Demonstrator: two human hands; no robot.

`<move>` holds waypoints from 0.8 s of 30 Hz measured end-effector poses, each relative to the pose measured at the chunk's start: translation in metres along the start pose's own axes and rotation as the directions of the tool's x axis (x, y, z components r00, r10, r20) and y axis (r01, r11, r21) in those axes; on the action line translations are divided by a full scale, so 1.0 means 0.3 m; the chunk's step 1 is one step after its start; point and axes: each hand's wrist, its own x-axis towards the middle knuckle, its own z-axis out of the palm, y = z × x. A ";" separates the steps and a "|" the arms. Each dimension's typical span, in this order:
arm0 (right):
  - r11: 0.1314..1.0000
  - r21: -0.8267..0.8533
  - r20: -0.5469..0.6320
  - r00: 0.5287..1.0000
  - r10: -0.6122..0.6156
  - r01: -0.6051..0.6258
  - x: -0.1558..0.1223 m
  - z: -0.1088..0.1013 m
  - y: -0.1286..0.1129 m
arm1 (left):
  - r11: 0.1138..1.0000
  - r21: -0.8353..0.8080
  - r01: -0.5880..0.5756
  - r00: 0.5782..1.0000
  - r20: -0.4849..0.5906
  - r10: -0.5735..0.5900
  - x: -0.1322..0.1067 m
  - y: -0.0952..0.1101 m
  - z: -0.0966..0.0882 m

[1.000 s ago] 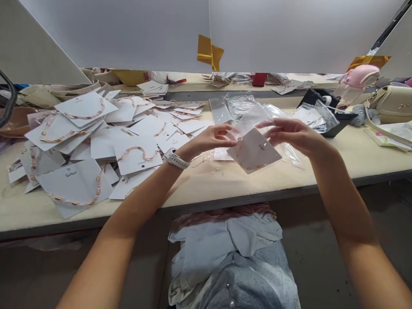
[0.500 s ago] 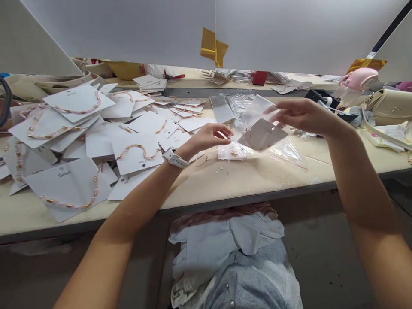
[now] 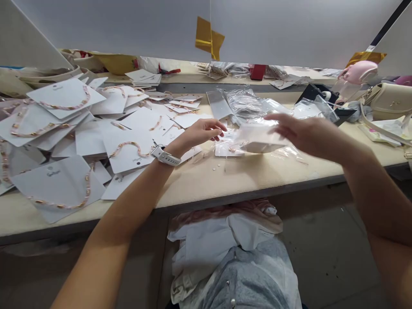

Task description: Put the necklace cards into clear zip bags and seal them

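My right hand (image 3: 304,135), smeared by motion, has its fingers closed on the edge of a blurred pale card (image 3: 262,135) above the table. Whether a clear bag is around that card I cannot tell. My left hand (image 3: 206,131) hovers just left of it with fingers loosely bent and apart, nothing visible in them; a white watch (image 3: 165,155) is on that wrist. Between the hands, a small white card (image 3: 222,149) with a beaded piece lies on the table. Left of my left hand spreads a heap of white cards carrying pink-and-gold beaded necklaces (image 3: 128,146).
Clear plastic bags (image 3: 243,103) lie behind the hands. To the right are a bagged card (image 3: 307,110), a black box (image 3: 317,92), a pink-topped item (image 3: 362,72) and a cream handbag (image 3: 388,101). Tiny bits (image 3: 219,165) lie near the table's front edge (image 3: 244,195).
The card in my right hand has tilted and blurred, and that hand has moved slightly right and down. My left hand has shifted a little left. A bagged card now shows near the black box.
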 end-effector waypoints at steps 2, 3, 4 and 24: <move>0.995 -0.100 0.030 0.999 0.020 -0.017 0.068 -0.060 0.071 | 1.000 0.024 -0.004 1.000 0.028 0.003 -0.002 -0.001 -0.009; 0.995 -0.091 0.032 0.998 0.049 -0.046 0.099 -0.084 0.110 | 0.999 0.035 -0.005 0.999 0.034 0.004 -0.003 -0.001 -0.013; 0.995 -0.075 0.040 0.997 0.073 -0.070 0.125 -0.104 0.149 | 0.999 0.048 0.001 0.999 0.041 -0.003 -0.003 0.000 -0.016; 0.838 -0.417 0.201 0.934 -0.294 0.353 -0.121 0.047 0.058 | 0.925 0.298 -0.238 0.963 -0.055 0.265 -0.014 -0.009 0.041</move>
